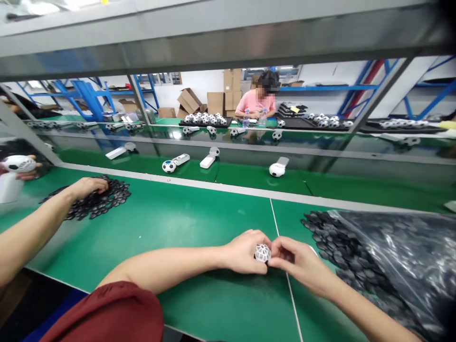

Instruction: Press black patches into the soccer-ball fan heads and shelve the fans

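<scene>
Maroon sleeve (pixel 107 316) nearest the lens, lower left, covering the upper part of the left arm. From my remote seat on the head-camera feed I log both hands close together over the green counter (pixel 185 218), right of centre.

Left hand (pixel 244 251): thumb and fingers clamped around a small white lattice dome (pixel 262 253), its ribbed face turned toward me. Right hand (pixel 302 268): thumb and fingertips brought in at the dome's right edge. I note a dark bit low on that edge; I cannot tell whether the right fingertips pinch it, since the contact is too small to resolve. A thin white line (pixel 272 213) on the counter passes beneath the right hand.

Right side: black flat pieces (pixel 329 242) heaped beside and partly under a clear plastic bag (pixel 402 247).

Left side: a co-worker's hand (pixel 87 186) rests on a second heap of black pieces (pixel 116 192). At the left edge, another hand (pixel 30 174) holds a white item with a ball-shaped head (pixel 19 164).

Beyond the counter's pale edge strip, I count four white-handled football-patterned items spaced along a green strip (pixel 242 176). Farther back, a person in pink (pixel 245 102) sits near a tray of football-patterned balls (pixel 206 119).
</scene>
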{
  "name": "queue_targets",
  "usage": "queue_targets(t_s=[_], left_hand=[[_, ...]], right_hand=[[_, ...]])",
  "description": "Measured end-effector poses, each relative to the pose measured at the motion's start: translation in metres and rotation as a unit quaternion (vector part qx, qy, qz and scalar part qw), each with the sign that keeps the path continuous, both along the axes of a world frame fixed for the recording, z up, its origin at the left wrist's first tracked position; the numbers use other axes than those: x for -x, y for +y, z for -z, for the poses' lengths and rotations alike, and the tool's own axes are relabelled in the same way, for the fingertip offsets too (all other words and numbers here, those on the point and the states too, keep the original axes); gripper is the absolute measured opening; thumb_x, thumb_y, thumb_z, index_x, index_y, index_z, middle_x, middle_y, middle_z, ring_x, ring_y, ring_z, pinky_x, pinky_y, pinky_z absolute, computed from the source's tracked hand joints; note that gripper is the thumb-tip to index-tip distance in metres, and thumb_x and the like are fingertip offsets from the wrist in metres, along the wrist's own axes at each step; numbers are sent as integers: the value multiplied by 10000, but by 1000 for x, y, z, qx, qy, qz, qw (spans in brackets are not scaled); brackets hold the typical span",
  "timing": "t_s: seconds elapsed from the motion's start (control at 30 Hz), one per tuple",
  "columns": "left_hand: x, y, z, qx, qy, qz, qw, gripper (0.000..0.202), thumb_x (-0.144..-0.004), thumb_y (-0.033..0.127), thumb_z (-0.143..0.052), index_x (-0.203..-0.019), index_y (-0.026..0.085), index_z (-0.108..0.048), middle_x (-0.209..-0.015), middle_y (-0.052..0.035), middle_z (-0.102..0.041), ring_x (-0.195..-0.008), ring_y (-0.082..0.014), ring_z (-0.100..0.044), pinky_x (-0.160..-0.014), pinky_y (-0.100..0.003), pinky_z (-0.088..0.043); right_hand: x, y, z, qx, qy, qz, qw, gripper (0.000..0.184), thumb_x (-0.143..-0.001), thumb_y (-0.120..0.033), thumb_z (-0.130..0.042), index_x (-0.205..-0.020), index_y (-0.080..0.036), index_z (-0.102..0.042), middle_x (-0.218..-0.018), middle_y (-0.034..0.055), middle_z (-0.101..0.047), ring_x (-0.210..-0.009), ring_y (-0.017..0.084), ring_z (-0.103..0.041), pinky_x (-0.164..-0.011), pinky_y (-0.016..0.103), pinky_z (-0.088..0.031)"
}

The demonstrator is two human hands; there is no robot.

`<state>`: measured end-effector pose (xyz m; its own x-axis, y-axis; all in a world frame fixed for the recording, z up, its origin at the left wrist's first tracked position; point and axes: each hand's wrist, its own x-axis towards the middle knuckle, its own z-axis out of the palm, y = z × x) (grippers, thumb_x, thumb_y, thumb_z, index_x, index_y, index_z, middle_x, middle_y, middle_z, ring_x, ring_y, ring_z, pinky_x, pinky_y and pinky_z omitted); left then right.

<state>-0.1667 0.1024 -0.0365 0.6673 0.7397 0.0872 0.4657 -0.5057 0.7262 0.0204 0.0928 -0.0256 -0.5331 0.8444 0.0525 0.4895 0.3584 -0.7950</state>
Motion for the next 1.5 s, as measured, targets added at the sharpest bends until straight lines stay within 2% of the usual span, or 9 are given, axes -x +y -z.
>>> queue_targets(t_s=[0.2,0.37,0.7,0.83,0.93,1.03,1.13,1.3,1.5], left_hand=[[15,105,-14,-107,10,-169,980,467,-601,222,-665,-1052,202,-546,-1097,-48,-570,-1030,-232,-524,-901,-333,-425],[32,188,-5,-124,41,-294,947,572,-748,196,-539,-1279,89,-355,-1325,-196,-370,-1264,-311,-310,-1031,-436,-267],[36,219,44,-136,90,-329,930,779,-751,398,-574,-1387,219,-163,-1424,-181,-231,-1292,-355,-257,-998,-476,-279],[39,219,40,-155,108,-336,923,813,-721,440,-597,-1373,164,-197,-1410,-197,-265,-1288,-349,-269,-1000,-473,-290],[27,197,20,-231,91,-297,922,781,-724,417,-602,-1359,162,-224,-1420,-185,-257,-1317,-332,-219,-1042,-493,-221],[-2,143,-15,-352,58,-132,925,853,-680,472,-638,-1364,184,-216,-1433,-158,-258,-1340,-316,-173,-1088,-504,-94],[-29,73,-51,-332,97,128,929,915,-610,435,-709,-1358,213,-231,-1371,-137,-390,-1295,-340,-282,-1072,-553,-64],[-29,-12,-68,-91,192,262,941,471,-687,253,-583,-1144,249,-470,-921,-19,-662,-834,-239,-631,-737,-331,-465],[-2,-51,-44,35,168,163,972,429,-667,302,-625,-1083,252,-532,-1039,-14,-630,-895,-208,-600,-752,-273,-454]], right_hand=[[-58,108,0,-129,-31,215,967,424,-682,-542,-585,-960,-223,-582,-1014,116,-589,-940,293,-564,-726,390,-488],[-83,210,-3,-170,-192,285,923,534,-689,-469,-601,-1114,-150,-551,-1048,155,-576,-1029,322,-523,-807,418,-453],[-58,303,20,-170,-266,373,873,381,-680,-329,-651,-1020,-173,-576,-966,128,-523,-781,238,-589,-672,369,-471],[-69,263,-3,-181,-253,319,895,289,-627,-200,-639,-913,-194,-594,-822,43,-555,-681,189,-576,-644,318,-468],[-79,189,-33,-180,-219,267,921,311,-633,-204,-618,-941,-240,-589,-861,6,-583,-725,165,-582,-667,272,-469],[-74,93,-58,-202,-134,107,964,366,-604,-129,-597,-957,-224,-572,-1026,35,-556,-948,189,-539,-835,300,-429],[-57,7,-71,-168,-78,-19,983,392,-591,-70,-578,-954,-219,-575,-1077,47,-525,-1037,187,-487,-911,310,-381],[-29,-76,-46,-171,-9,-127,977,327,-639,-97,-592,-953,-185,-584,-1109,87,-497,-1111,196,-430,-955,320,-347],[-32,-110,-12,-172,61,-93,979,463,-735,-251,-641,-1167,-179,-491,-1258,132,-418,-1186,212,-391,-976,357,-348]])
